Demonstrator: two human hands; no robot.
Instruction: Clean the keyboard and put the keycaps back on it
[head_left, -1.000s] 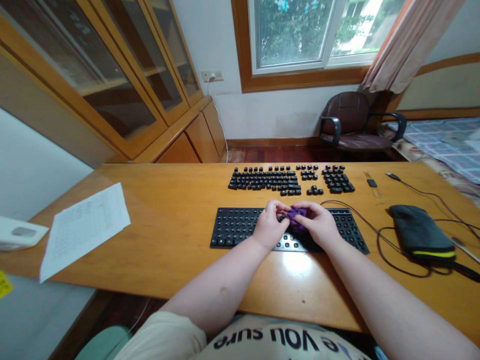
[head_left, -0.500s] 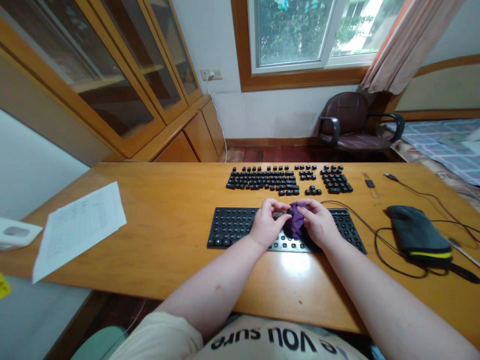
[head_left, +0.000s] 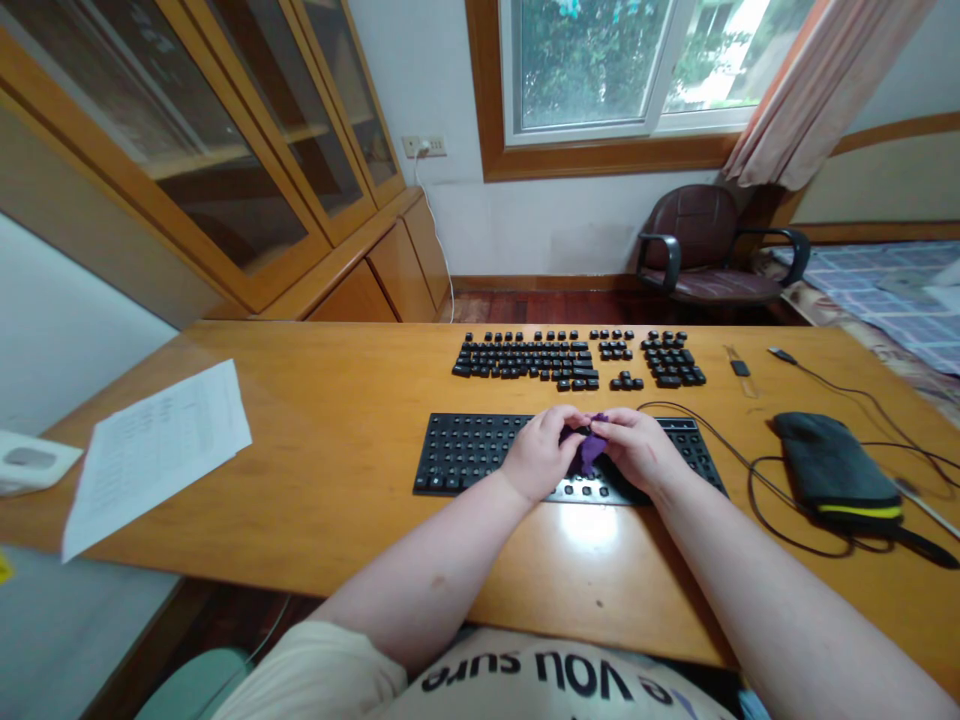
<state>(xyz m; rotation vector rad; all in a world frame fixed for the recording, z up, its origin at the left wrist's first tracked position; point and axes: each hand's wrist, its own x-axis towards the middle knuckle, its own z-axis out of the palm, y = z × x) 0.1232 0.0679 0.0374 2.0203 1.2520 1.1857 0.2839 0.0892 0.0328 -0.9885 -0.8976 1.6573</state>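
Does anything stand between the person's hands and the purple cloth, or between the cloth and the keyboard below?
Nothing visible blocks the right hand, which holds the purple cloth, or the left hand close against it. Nothing shows between the cloth and the black keyboard either, though the hands hide part of that space.

Right hand pinches purple cloth over black keyboard; left hand meets it, fingers curled, grip unclear; loose keycaps in rows beyond; dark pouch at right; papers far left.
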